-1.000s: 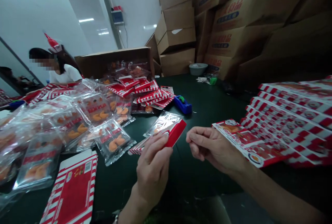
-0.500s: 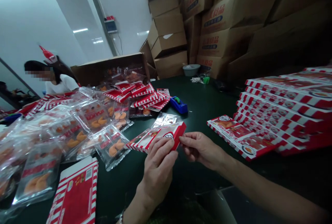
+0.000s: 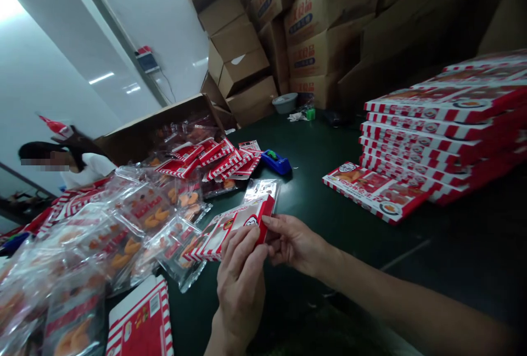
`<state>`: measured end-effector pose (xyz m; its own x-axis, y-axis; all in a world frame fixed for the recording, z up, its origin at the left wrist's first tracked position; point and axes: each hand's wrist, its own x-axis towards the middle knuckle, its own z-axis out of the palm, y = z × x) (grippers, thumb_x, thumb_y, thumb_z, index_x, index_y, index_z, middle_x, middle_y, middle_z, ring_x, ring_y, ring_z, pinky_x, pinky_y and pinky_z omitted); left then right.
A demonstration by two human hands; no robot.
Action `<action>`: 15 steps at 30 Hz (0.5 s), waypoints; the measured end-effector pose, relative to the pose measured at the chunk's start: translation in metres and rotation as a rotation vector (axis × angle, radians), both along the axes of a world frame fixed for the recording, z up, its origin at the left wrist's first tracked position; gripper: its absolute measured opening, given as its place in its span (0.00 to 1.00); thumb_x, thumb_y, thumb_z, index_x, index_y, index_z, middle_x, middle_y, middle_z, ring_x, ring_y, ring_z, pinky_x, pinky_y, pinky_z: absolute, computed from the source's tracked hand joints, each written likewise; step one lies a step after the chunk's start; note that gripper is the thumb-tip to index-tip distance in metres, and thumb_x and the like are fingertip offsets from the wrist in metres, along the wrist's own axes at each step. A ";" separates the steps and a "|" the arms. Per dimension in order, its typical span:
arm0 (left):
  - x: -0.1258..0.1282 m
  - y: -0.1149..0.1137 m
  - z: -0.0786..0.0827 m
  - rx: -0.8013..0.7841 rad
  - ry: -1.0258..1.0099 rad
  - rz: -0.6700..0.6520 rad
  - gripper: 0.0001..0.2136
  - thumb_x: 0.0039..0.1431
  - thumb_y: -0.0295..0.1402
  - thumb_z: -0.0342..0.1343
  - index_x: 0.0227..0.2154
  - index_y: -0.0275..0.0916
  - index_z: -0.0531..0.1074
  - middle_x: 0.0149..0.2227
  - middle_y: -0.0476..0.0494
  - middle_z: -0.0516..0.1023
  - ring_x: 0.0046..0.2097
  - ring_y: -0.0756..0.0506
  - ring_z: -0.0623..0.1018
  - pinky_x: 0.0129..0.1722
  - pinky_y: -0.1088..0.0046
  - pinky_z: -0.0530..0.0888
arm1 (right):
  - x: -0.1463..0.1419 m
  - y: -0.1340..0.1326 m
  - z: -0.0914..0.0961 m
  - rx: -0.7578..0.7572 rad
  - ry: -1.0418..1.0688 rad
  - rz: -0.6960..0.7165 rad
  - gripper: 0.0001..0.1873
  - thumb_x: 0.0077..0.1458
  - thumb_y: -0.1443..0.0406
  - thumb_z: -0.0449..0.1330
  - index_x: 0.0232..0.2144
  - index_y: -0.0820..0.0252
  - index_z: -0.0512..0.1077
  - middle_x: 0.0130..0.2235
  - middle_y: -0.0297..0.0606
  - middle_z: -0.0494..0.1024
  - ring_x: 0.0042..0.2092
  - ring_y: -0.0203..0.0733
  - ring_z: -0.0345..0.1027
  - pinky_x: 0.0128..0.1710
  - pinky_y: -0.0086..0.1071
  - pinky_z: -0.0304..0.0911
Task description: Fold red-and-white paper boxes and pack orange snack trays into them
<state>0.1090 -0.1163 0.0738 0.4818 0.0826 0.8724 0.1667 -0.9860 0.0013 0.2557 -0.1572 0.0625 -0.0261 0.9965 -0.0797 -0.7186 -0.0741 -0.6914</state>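
My left hand grips a red-and-white striped cardboard box from below, with its fingers across the box's face. The fingertips of my right hand pinch the box's red end. Just behind the box, a clear plastic pack lies on the dark green table. Several clear packs of orange food are heaped to the left, close to my left hand. A flat printed box lies at the bottom edge.
Stacked red-and-white boxes stand at the right. A blue tape dispenser and a pile of red-striped cartons lie farther back. Brown cartons tower behind the table. A co-worker sits at the far left.
The view has swung and tilted. The box has turned, its printed face now upward, and my right hand has moved in from beside it to pinch its red end.
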 end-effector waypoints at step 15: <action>-0.030 -0.029 0.042 -0.737 -0.477 -0.061 0.06 0.51 0.24 0.62 0.28 0.42 0.75 0.41 0.48 0.82 0.44 0.45 0.80 0.45 0.73 0.77 | 0.000 0.045 -0.031 0.005 -0.551 -0.449 0.17 0.38 0.57 0.68 0.24 0.57 0.64 0.16 0.26 0.66 0.17 0.33 0.57 0.16 0.26 0.52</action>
